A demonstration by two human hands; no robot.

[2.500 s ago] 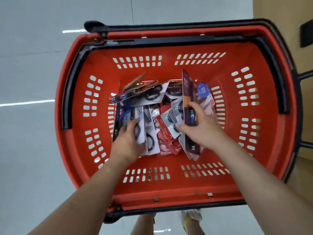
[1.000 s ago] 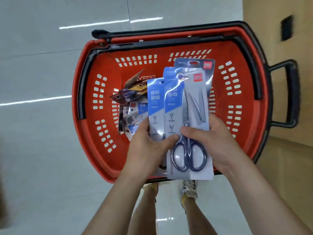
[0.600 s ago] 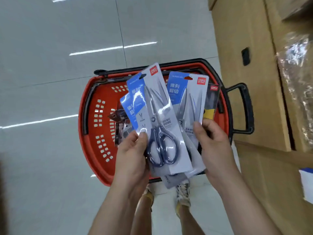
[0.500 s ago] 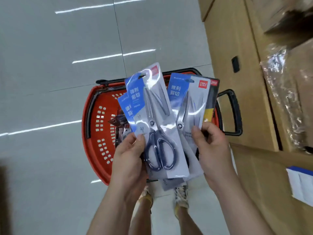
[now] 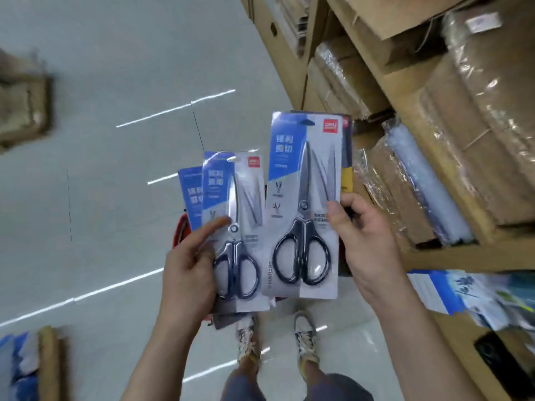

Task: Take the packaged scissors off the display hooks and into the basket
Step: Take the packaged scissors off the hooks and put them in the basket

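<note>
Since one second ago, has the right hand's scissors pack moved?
Yes. The scissors pack in the right hand rose toward the camera, hiding most of the red basket.

**Packs lifted clear, split between the hands**

Both hands are up out of the basket (image 5: 180, 231). The left hand (image 5: 188, 273) now holds the smaller scissors packs (image 5: 234, 204) and the right hand (image 5: 367, 241) the large pack (image 5: 304, 183), no longer overlapping. The basket is mostly hidden behind them. The shelf boxes (image 5: 451, 146) have come into view.

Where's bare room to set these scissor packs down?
Bare: grey floor left of the left hand. Crowded: shelves right of the right hand, full of wrapped boxes. The red basket is mostly hidden behind the packs.
</note>
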